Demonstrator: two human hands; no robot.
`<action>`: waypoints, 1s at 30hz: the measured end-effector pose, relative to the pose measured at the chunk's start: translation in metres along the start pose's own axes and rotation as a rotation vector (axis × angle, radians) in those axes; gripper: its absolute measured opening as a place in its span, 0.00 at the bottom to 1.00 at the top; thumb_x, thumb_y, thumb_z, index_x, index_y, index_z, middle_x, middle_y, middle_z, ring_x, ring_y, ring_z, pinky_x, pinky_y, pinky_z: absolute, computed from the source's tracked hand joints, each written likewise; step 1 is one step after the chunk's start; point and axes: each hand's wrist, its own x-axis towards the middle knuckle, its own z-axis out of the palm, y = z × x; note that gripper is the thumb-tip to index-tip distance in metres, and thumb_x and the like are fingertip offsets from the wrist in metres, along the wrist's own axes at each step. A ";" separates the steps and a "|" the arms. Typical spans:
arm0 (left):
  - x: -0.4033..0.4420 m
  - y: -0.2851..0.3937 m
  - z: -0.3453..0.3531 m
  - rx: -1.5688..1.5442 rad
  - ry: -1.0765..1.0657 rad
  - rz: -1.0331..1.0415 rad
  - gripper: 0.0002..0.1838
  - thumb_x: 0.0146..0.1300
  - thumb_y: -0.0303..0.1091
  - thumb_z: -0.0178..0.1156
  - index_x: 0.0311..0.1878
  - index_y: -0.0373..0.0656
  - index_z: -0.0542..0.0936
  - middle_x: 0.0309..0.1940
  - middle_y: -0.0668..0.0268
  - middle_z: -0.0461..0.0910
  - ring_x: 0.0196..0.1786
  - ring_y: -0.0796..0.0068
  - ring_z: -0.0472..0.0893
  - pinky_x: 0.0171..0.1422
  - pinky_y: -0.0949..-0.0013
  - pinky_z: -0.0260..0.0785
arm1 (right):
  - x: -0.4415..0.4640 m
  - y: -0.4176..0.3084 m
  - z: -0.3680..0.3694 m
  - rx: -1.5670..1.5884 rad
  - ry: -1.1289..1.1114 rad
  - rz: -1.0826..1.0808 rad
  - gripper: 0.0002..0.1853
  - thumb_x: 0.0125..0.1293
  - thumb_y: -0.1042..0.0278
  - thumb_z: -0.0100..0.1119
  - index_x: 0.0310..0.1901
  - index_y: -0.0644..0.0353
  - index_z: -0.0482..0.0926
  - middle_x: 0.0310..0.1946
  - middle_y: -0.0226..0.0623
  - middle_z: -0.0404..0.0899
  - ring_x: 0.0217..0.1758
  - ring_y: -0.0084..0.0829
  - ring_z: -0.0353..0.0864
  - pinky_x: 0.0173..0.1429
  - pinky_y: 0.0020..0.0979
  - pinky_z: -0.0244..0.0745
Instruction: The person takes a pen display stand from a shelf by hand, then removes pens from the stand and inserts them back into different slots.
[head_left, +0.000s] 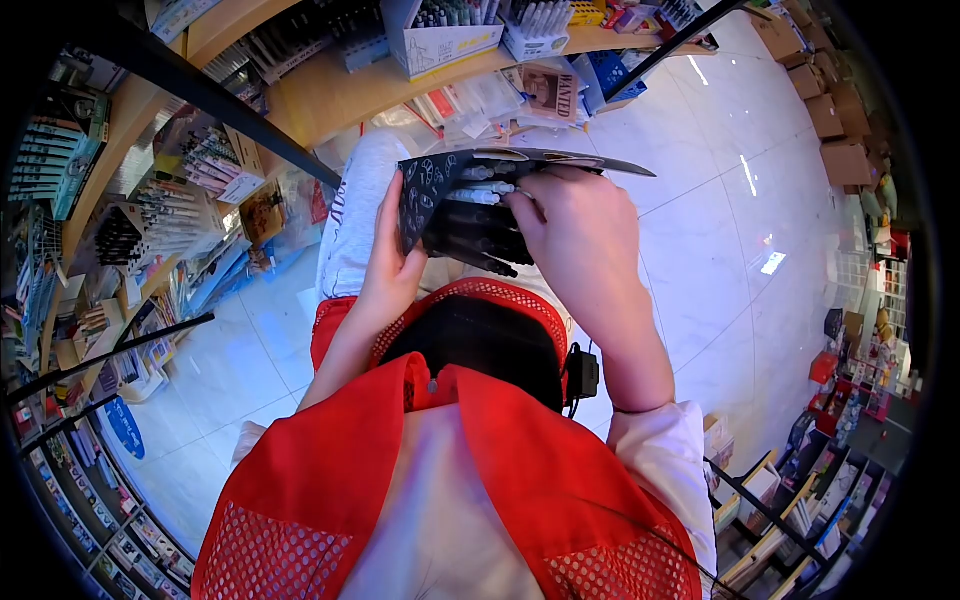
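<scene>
We hold a black box [424,185] in front of our red vest [310,440], over the tiled floor [710,260]. Our left hand [392,265] grips its left side, thumb against the near edge. Dark pens and a few with pale ends [480,192] lie in the box. Our right hand [585,215] is at its right side, fingers curled beside the pale ends; we cannot tell whether they pinch a pen. Beyond the box, a wooden shelf [305,108] carries boxed pens and plastic packets.

head view faces forward and down — close above the red vest [310,450].
</scene>
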 end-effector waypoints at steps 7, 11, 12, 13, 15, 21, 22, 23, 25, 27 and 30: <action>0.000 -0.006 -0.003 -0.143 0.019 -0.140 0.42 0.53 0.11 0.36 0.74 0.43 0.45 0.73 0.60 0.47 0.72 0.68 0.54 0.66 0.72 0.57 | -0.002 -0.006 -0.039 0.161 0.285 -0.035 0.05 0.54 0.71 0.64 0.31 0.61 0.79 0.22 0.38 0.76 0.23 0.37 0.78 0.27 0.31 0.73; 0.000 -0.006 -0.008 -0.388 0.070 -0.329 0.37 0.58 0.13 0.35 0.72 0.45 0.48 0.70 0.58 0.53 0.68 0.60 0.62 0.62 0.57 0.68 | -0.009 0.004 -0.066 0.354 0.419 -0.033 0.08 0.50 0.81 0.66 0.34 0.64 0.81 0.22 0.33 0.77 0.20 0.22 0.75 0.25 0.21 0.69; 0.000 -0.007 -0.010 -0.458 0.066 -0.350 0.34 0.60 0.15 0.34 0.71 0.45 0.49 0.68 0.58 0.55 0.66 0.58 0.64 0.60 0.53 0.70 | -0.013 0.006 -0.071 0.420 0.432 -0.003 0.09 0.49 0.83 0.65 0.34 0.65 0.81 0.22 0.32 0.77 0.20 0.19 0.74 0.26 0.19 0.68; 0.001 -0.010 -0.011 -0.528 0.063 -0.369 0.32 0.62 0.16 0.34 0.70 0.45 0.51 0.67 0.58 0.58 0.65 0.56 0.67 0.57 0.50 0.72 | -0.017 0.011 -0.074 0.466 0.461 0.025 0.09 0.50 0.85 0.64 0.34 0.66 0.81 0.23 0.32 0.76 0.22 0.18 0.73 0.27 0.18 0.67; 0.002 -0.003 -0.013 -0.625 0.091 -0.408 0.24 0.67 0.22 0.33 0.66 0.45 0.56 0.62 0.56 0.65 0.60 0.51 0.71 0.56 0.42 0.72 | -0.026 0.019 -0.079 0.538 0.504 0.050 0.07 0.52 0.85 0.63 0.34 0.68 0.80 0.27 0.34 0.77 0.25 0.19 0.74 0.28 0.18 0.68; 0.003 0.010 -0.024 -0.764 0.103 -0.346 0.23 0.68 0.24 0.34 0.66 0.44 0.56 0.60 0.54 0.68 0.60 0.50 0.72 0.57 0.39 0.70 | -0.026 0.019 -0.067 0.600 0.432 0.000 0.06 0.53 0.81 0.65 0.34 0.67 0.80 0.27 0.37 0.79 0.27 0.23 0.78 0.30 0.20 0.72; 0.003 0.013 -0.025 -0.761 0.106 -0.337 0.23 0.68 0.24 0.34 0.66 0.44 0.56 0.60 0.54 0.68 0.60 0.50 0.72 0.57 0.39 0.70 | -0.022 0.018 -0.064 0.566 0.396 -0.052 0.06 0.53 0.80 0.66 0.33 0.67 0.80 0.26 0.36 0.79 0.26 0.23 0.78 0.30 0.20 0.72; 0.003 0.015 -0.026 -0.765 0.084 -0.314 0.22 0.69 0.24 0.34 0.66 0.43 0.57 0.60 0.54 0.68 0.60 0.50 0.72 0.57 0.38 0.70 | -0.017 0.013 -0.062 0.569 0.370 -0.072 0.07 0.52 0.79 0.67 0.33 0.66 0.79 0.24 0.35 0.78 0.24 0.23 0.77 0.29 0.20 0.71; 0.002 0.018 -0.028 -0.750 0.060 -0.288 0.21 0.68 0.24 0.34 0.65 0.42 0.57 0.60 0.53 0.68 0.60 0.49 0.72 0.57 0.39 0.70 | -0.014 0.008 -0.061 0.491 0.300 -0.085 0.07 0.52 0.78 0.67 0.32 0.64 0.79 0.23 0.34 0.77 0.22 0.23 0.75 0.27 0.22 0.68; 0.002 0.021 -0.028 -0.744 0.053 -0.272 0.21 0.68 0.23 0.34 0.64 0.41 0.57 0.60 0.53 0.68 0.60 0.49 0.72 0.57 0.39 0.70 | -0.009 0.006 -0.058 0.448 0.264 -0.143 0.07 0.52 0.77 0.67 0.32 0.63 0.79 0.22 0.35 0.76 0.22 0.27 0.74 0.26 0.24 0.68; 0.001 0.025 -0.024 -0.745 0.065 -0.278 0.22 0.67 0.22 0.33 0.64 0.41 0.57 0.60 0.53 0.68 0.59 0.49 0.72 0.56 0.39 0.71 | -0.002 0.007 -0.053 0.399 0.203 -0.221 0.07 0.52 0.76 0.66 0.32 0.63 0.78 0.23 0.38 0.76 0.23 0.34 0.75 0.27 0.28 0.69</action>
